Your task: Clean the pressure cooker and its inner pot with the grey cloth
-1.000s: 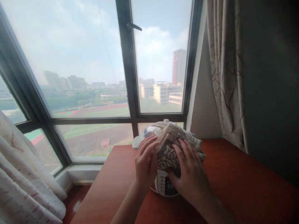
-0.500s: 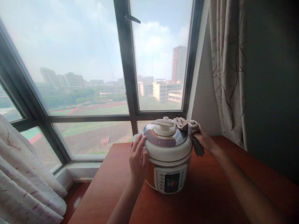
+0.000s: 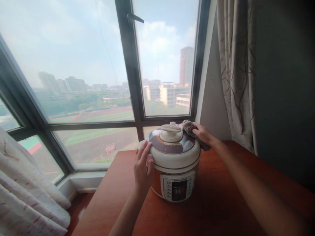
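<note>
In the head view, the cooker [image 3: 157, 182] stands upright on the table [image 3: 110, 193], lower centre of the frame, lid [image 3: 169, 149] on. My left hand [image 3: 143, 167] rests its fingertips on the lid's left side, fingers slightly apart. My right hand [image 3: 204, 134] is clamped on the bunched cloth [image 3: 189, 127] at the lid's right edge. Wiping looks under way there; how much is done or left, I can't tell.

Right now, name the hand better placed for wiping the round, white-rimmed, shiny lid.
Likely the right hand: it grips the crumpled grey-brown cloth by the lid; the left hand holds no cloth.
</note>
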`<state>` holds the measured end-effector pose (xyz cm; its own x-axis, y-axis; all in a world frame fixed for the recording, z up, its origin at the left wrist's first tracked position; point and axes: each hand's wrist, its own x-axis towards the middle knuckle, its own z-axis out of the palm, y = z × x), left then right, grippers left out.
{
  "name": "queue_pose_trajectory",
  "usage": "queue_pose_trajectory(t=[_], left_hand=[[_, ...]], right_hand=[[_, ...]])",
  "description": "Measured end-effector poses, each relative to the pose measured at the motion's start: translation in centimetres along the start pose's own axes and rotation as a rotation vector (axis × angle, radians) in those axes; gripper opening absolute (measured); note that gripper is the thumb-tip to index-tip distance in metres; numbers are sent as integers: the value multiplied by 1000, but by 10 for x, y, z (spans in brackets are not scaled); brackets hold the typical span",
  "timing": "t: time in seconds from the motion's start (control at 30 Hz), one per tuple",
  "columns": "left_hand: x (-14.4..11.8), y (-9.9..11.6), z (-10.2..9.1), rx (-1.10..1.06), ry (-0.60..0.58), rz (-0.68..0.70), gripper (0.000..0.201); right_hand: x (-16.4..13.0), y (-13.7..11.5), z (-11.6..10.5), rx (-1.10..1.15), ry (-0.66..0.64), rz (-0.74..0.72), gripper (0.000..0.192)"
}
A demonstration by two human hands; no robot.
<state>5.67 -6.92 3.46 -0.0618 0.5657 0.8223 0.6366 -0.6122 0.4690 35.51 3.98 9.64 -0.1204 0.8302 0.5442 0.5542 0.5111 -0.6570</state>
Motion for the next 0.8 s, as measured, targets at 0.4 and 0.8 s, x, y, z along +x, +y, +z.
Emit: queue_pose_trajectory(t=[0.4, 0.8], left_hand=[[3, 0, -7, -166, -31, -94, 40], [13, -5, -44, -491, -4, -307, 30]], right_hand=[[-114, -21, 27, 157, 432, -109, 28], [-157, -104, 73, -341, 251, -606, 36]])
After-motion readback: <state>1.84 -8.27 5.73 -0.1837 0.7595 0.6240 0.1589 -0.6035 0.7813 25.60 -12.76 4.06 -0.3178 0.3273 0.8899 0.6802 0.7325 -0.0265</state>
